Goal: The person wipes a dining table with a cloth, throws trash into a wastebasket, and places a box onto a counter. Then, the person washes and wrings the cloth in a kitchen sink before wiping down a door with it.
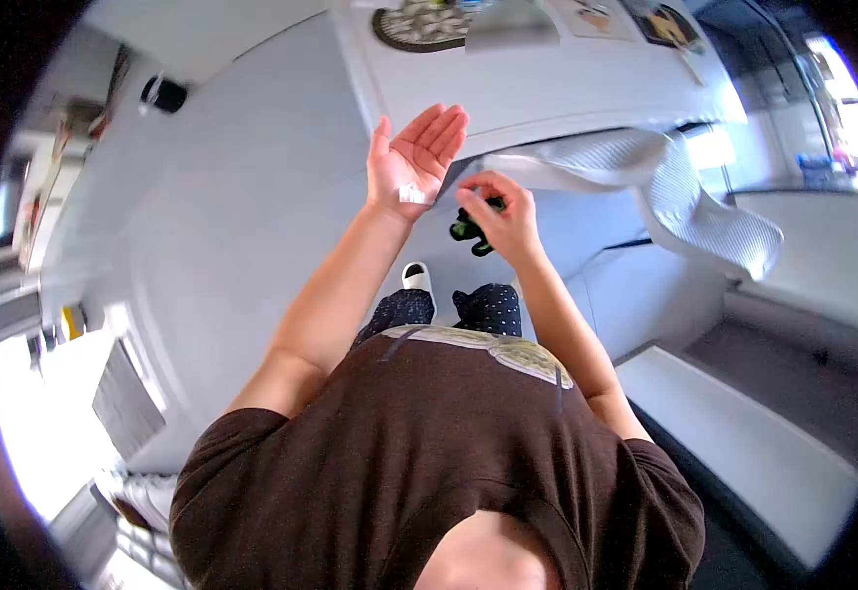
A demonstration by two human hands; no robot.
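Observation:
My left hand [415, 157] is held palm up with its fingers stretched out. A small white piece [411, 194] lies at the base of its palm; I cannot tell whether it is paper or a sticker. Close by on the right, my right hand [507, 213] has its fingers curled and the thumb brought toward the fingertips. What they pinch, if anything, is too small to make out. A black and green thing [466, 231] shows behind and below this hand, partly hidden by it. Whether the hand touches that thing, I cannot tell.
Ahead stands a white table [419, 93] with a dark-rimmed patterned mat [419, 28] on it. A white curved chair [665, 177] is at its right side. A black bin [164, 94] stands on the grey floor [212, 206] to the left. A white slipper [416, 276] shows below my hands.

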